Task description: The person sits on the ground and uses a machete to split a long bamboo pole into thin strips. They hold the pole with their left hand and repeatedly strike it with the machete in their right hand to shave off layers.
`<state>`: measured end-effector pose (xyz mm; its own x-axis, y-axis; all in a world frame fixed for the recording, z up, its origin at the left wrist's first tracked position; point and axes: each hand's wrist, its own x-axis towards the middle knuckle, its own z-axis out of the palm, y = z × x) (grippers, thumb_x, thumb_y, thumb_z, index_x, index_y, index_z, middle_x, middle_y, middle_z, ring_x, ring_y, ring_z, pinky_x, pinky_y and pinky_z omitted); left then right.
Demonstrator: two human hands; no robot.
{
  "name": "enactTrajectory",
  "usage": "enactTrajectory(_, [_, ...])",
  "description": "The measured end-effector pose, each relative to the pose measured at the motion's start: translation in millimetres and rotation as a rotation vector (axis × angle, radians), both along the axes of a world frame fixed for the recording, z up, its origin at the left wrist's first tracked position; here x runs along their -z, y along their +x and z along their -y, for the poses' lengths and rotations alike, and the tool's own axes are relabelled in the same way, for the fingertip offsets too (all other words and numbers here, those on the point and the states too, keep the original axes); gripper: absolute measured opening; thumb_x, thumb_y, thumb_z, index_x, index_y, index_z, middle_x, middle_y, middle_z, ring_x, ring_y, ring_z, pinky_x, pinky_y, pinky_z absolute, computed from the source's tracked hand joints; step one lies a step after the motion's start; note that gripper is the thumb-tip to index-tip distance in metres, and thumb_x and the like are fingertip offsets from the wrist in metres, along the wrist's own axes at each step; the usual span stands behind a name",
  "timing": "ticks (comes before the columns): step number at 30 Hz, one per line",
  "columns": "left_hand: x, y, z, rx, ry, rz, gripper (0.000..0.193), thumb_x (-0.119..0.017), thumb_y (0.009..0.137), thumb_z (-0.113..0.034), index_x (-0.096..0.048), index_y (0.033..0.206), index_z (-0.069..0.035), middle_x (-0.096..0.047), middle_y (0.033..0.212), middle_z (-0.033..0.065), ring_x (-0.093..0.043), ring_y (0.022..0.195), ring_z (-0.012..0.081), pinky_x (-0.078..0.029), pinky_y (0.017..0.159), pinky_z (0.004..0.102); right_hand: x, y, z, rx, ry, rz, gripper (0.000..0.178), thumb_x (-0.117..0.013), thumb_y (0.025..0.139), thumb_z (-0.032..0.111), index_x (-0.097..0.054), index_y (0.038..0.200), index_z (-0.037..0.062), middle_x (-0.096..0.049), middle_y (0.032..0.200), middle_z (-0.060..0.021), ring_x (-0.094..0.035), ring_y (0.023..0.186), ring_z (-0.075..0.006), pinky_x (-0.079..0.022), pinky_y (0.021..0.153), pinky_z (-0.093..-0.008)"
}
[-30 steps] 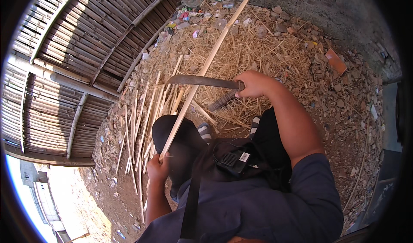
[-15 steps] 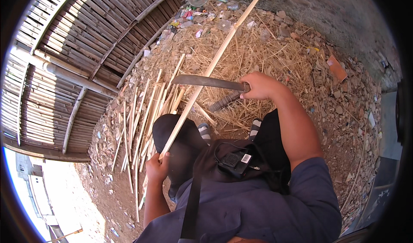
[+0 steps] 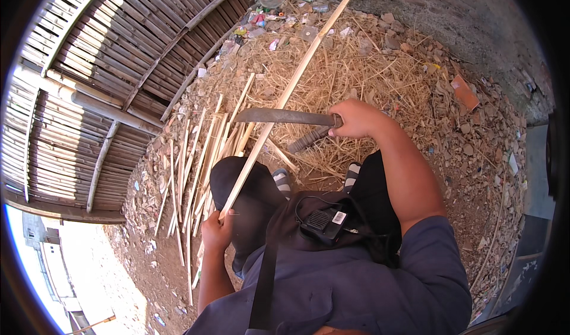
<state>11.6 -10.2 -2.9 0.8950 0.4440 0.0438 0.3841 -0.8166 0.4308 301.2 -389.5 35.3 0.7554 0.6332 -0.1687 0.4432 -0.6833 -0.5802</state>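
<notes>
My left hand [image 3: 217, 233] grips the near end of a long pale bamboo strip [image 3: 297, 80] that slants up and away to the top of the view. My right hand [image 3: 355, 118] is closed on the handle of a large knife with a long dark blade [image 3: 279, 116]. The blade lies crosswise against the strip about midway along it, pointing left. A second dark stick-like piece [image 3: 309, 139] lies just below the blade on the straw.
A pile of split bamboo strips [image 3: 196, 169] lies on the ground to the left. Straw and shavings [image 3: 368, 68] cover the dirt ahead. A bamboo slat fence [image 3: 89, 86] runs along the left, a brick wall [image 3: 475, 14] behind, rubble at right.
The knife blade has stayed across the strip, shifting only slightly. Both hands keep their holds; the view has moved a little.
</notes>
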Motion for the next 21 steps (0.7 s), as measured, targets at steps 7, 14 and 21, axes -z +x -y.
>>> enactTrajectory(7, [1,0,0,0.003,0.045,0.017,0.05,-0.071,0.091,-0.045,-0.061,0.071,0.0,-0.059,0.058,0.0203,-0.062,0.055,0.0399,-0.046,0.054,0.0471,0,-1,-3,0.018,-0.019,0.019,0.034,-0.081,0.081,0.031,-0.072,0.103,0.0066,-0.069,0.086,-0.0156,-0.068,0.082,-0.0318,-0.051,0.073,-0.0428])
enactTrajectory(14, [4,-1,0,-0.014,0.067,0.016,0.052,-0.072,0.09,-0.047,-0.061,0.07,0.0,-0.06,0.059,0.022,-0.063,0.057,0.0422,-0.048,0.055,0.0487,5,2,-3,0.018,-0.025,0.03,0.034,-0.081,0.081,0.031,-0.072,0.101,0.006,-0.07,0.086,-0.0162,-0.069,0.083,-0.0316,-0.052,0.073,-0.043])
enactTrajectory(21, [-4,2,6,-0.009,0.089,0.012,0.052,-0.072,0.09,-0.048,-0.062,0.071,0.0,-0.06,0.059,0.0218,-0.064,0.058,0.0421,-0.048,0.056,0.0488,13,13,-5,-0.001,-0.065,-0.085,0.033,-0.081,0.079,0.032,-0.072,0.098,0.0059,-0.071,0.085,-0.0152,-0.069,0.082,-0.0323,-0.052,0.073,-0.0439])
